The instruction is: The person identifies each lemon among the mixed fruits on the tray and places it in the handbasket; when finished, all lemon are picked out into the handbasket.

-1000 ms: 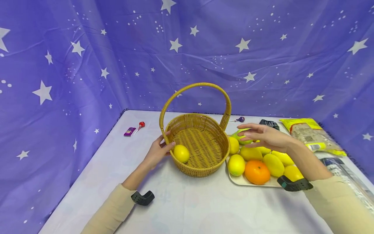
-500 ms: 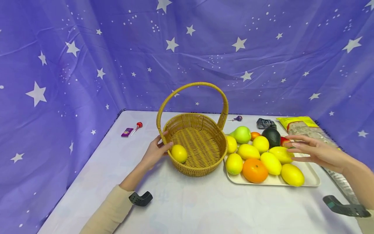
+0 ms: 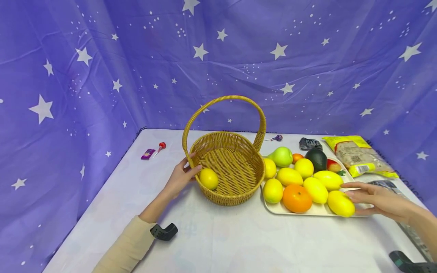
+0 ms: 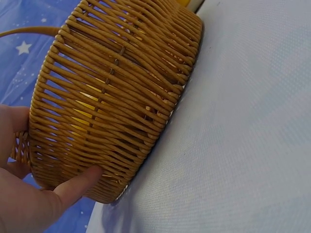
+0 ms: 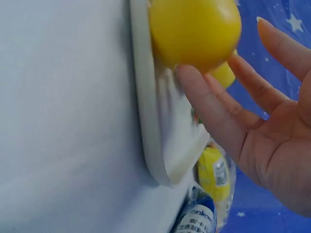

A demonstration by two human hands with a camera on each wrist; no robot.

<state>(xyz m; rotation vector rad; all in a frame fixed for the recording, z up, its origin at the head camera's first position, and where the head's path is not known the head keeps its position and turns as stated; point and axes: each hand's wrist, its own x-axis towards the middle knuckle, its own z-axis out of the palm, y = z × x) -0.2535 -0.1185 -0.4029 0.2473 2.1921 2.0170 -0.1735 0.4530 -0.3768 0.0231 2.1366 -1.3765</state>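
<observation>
A woven basket (image 3: pixel 228 168) with a tall arched handle stands mid-table, one lemon (image 3: pixel 208 179) lying inside at its left. My left hand (image 3: pixel 181 177) grips the basket's left rim beside the handle's foot; in the left wrist view a finger (image 4: pixel 80 187) lies along the outer wall. At the right, my right hand (image 3: pixel 379 199) reaches to the nearest right lemon (image 3: pixel 340 203) on a cream tray (image 3: pixel 362 209). In the right wrist view its fingers are spread, with one fingertip right at the lemon's underside and the thumb (image 5: pixel 279 43) apart from it.
Several more lemons (image 3: pixel 289 176), an orange (image 3: pixel 297 198), a green pear (image 3: pixel 282 156) and a dark avocado-like fruit (image 3: pixel 316 159) share the tray. Behind it lie a yellow bag (image 3: pixel 360 155) and a black packet (image 3: pixel 310 144). Lollipops (image 3: pixel 162 145) and a purple sweet (image 3: pixel 148 154) lie farther back.
My right hand has moved from above the tray's back left out to the right, then down to the front right lemon. My left hand has kept its grip on the basket.
</observation>
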